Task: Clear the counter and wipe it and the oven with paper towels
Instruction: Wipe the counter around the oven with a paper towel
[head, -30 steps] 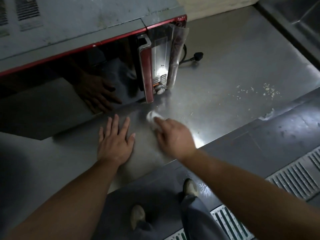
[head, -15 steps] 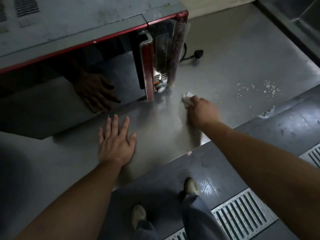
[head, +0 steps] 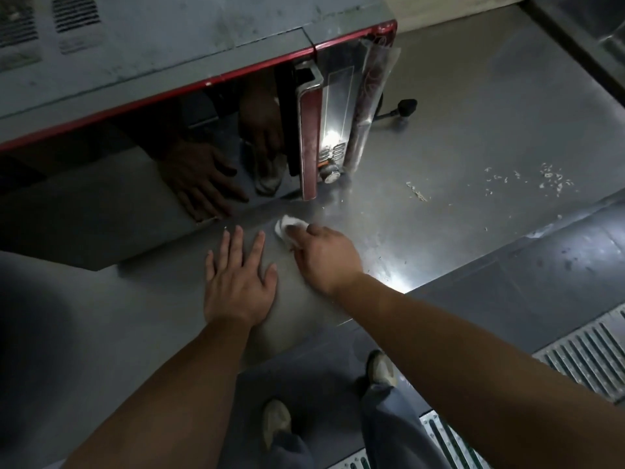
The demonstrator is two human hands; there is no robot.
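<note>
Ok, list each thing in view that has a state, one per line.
left hand: flat on the counter, holding nothing.
right hand: fingers gripping the paper towel, pressing it to the counter.
paper towel: crumpled, on the counter.
counter: crumbs at right.
crumbs: scattered, not wiped.
oven: door shut.
plug: unplugged, lying on the counter.
</note>
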